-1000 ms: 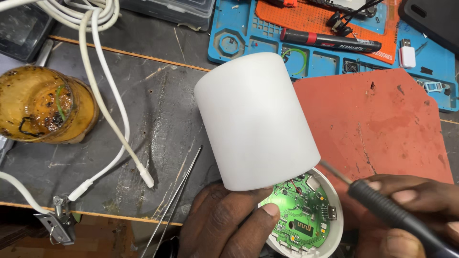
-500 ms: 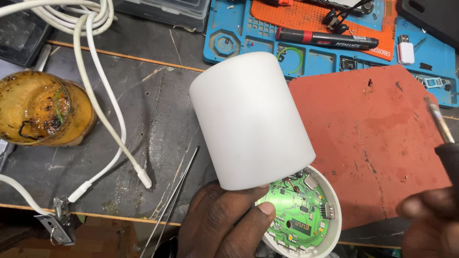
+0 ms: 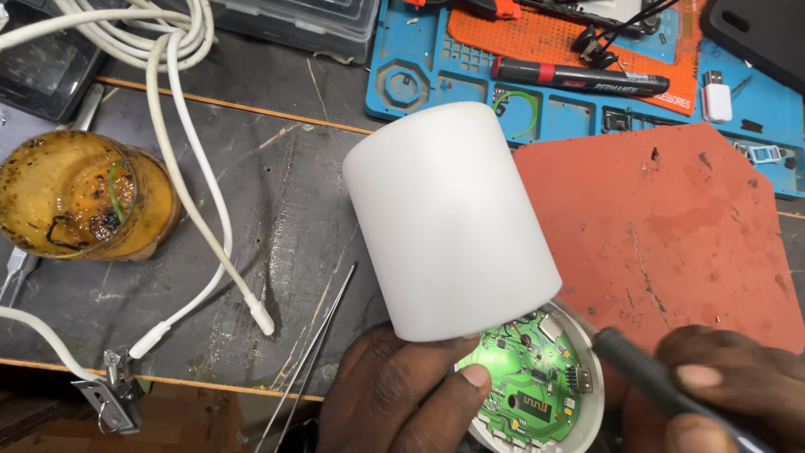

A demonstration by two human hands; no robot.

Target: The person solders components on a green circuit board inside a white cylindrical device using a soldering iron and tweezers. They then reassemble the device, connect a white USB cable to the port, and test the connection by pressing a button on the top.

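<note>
Left hand (image 3: 402,398) gripping white cylinder housing (image 3: 449,222), thumb pressed beside green circuit board (image 3: 528,386). Right hand (image 3: 713,394) pinching dark screwdriver (image 3: 646,373), tip hidden under the housing edge. Likely risk: tip slipping off, scratching board components, since housing rests loosely tilted above the fingers.

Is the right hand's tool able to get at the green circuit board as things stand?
Probably yes. The right hand holds the dark tool with its tip at the exposed edge of the green circuit board. The white cylindrical cover is tilted away, though it hides the board's upper part.
</note>
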